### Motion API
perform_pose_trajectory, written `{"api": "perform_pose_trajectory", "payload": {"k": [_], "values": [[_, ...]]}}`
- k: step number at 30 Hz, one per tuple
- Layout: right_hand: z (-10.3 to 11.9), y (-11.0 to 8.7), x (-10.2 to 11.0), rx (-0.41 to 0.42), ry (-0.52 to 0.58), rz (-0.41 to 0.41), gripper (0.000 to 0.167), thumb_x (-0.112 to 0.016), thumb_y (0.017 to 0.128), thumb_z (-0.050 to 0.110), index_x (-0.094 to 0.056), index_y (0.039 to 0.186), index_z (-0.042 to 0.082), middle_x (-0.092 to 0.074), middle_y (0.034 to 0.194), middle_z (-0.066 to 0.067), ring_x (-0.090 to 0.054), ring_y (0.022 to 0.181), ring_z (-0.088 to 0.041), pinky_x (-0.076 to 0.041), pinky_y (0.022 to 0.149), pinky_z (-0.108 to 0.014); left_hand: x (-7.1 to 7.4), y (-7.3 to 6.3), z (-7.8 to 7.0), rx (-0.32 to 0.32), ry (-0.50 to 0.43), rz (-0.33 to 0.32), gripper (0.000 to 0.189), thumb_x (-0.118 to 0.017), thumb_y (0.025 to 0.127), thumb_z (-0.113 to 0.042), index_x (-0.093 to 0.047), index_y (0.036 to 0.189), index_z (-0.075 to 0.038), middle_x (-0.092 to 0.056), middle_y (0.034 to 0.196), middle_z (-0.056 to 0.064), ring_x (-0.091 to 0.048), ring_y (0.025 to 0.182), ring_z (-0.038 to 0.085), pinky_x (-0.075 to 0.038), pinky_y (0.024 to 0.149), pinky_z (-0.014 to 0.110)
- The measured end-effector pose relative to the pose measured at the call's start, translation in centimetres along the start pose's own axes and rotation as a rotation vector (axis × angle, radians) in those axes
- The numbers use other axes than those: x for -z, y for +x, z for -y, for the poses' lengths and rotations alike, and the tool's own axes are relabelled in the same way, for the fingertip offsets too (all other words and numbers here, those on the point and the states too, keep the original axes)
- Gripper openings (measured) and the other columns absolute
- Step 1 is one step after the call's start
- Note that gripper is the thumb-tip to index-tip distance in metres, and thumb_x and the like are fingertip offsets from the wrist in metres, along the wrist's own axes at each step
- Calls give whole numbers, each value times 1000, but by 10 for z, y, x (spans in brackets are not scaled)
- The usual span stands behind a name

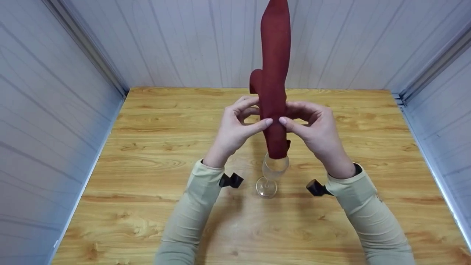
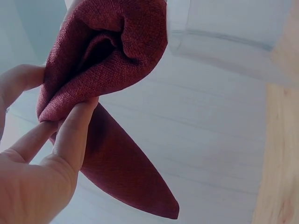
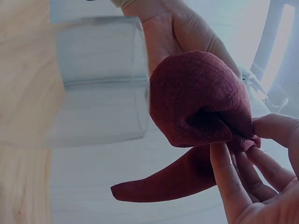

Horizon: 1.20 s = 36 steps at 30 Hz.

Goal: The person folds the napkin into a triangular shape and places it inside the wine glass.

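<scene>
A dark red cloth napkin (image 1: 275, 73), rolled and folded long, is held upright between both hands. My left hand (image 1: 235, 127) pinches its left side, thumb in front and fingers behind. On the opposite side my right hand (image 1: 317, 127) pinches it the same way. Just below, a clear stemmed glass (image 1: 276, 170) stands on the table, and the napkin's lower end is at its rim. In the right wrist view the rolled bottom of the napkin (image 3: 196, 95) appears beside the glass (image 3: 103, 84). A pointed flap (image 2: 131, 172) hangs out from the roll in the left wrist view.
The wooden table (image 1: 154, 206) carries the glass near its middle. Pale panelled walls (image 1: 191, 44) enclose it at the back and on both sides. Black wrist mounts (image 1: 232, 180) stick inward from the sleeves, on either side of the glass.
</scene>
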State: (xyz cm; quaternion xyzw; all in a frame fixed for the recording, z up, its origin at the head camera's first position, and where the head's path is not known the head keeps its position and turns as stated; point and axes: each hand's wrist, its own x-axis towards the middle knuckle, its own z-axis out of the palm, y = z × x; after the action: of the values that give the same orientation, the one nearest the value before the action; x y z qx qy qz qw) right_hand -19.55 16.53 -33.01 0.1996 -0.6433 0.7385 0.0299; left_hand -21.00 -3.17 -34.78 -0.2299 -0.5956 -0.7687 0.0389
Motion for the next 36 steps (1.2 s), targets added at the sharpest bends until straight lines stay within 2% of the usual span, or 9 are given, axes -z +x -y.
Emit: {"api": "perform_pose_trajectory", "payload": {"k": [3, 9, 19, 23, 28, 32, 36], "values": [[-2, -4, 1, -3, 3, -5, 28, -73, 81, -3, -68, 109, -6, -66, 97, -21, -62, 88, -27, -57, 67, -35, -1, -3, 1, 19, -7, 5, 46, -75, 77, 7, -61, 120, 7, -57, 112, 11, -64, 92, 29, -56, 76, 43], [-7, -12, 4, -9, 9, -6, 29, -73, 82, -3, -67, 110, -6, -66, 97, -20, -62, 88, -27, -57, 66, -34, -3, -7, 7, 2, 26, 18, 46, -75, 77, 6, -61, 121, 7, -58, 111, 10, -64, 91, 29, -55, 76, 40], [-14, -18, 7, -42, 27, -34, 32, -71, 82, -6, -64, 113, -8, -65, 102, -22, -62, 91, -29, -57, 71, -38, -6, -11, 11, 36, 41, 18, 47, -76, 76, 4, -61, 120, 6, -57, 109, 10, -64, 92, 27, -54, 75, 37], [-15, -24, 11, -61, 7, 14, 40, -69, 83, -7, -61, 122, -3, -61, 113, -22, -57, 102, -34, -53, 83, -39, -6, -12, 11, 33, 46, 16, 47, -76, 76, 4, -60, 120, 7, -58, 109, 9, -64, 92, 27, -54, 75, 36], [-21, -38, 15, -110, -5, 114, 59, -67, 84, -9, -48, 138, 4, -54, 126, -21, -53, 113, -37, -46, 94, -44, -5, -15, 13, 32, 56, 6, 46, -76, 76, 4, -60, 119, 8, -59, 107, 8, -64, 91, 26, -53, 76, 34], [-28, -49, 14, -169, -18, 158, 70, -68, 83, -8, -39, 145, 11, -53, 127, -19, -56, 112, -37, -48, 93, -43, -5, -17, 14, 25, 55, 7, 45, -76, 76, 4, -60, 119, 8, -60, 107, 8, -64, 91, 27, -53, 74, 33], [-33, -55, 12, -204, -3, 179, 70, -68, 84, -6, -37, 145, 9, -53, 126, -20, -58, 109, -37, -51, 88, -42, -5, -18, 14, 12, 52, 12, 45, -76, 76, 5, -60, 118, 8, -60, 107, 9, -64, 91, 28, -54, 74, 33]]}}
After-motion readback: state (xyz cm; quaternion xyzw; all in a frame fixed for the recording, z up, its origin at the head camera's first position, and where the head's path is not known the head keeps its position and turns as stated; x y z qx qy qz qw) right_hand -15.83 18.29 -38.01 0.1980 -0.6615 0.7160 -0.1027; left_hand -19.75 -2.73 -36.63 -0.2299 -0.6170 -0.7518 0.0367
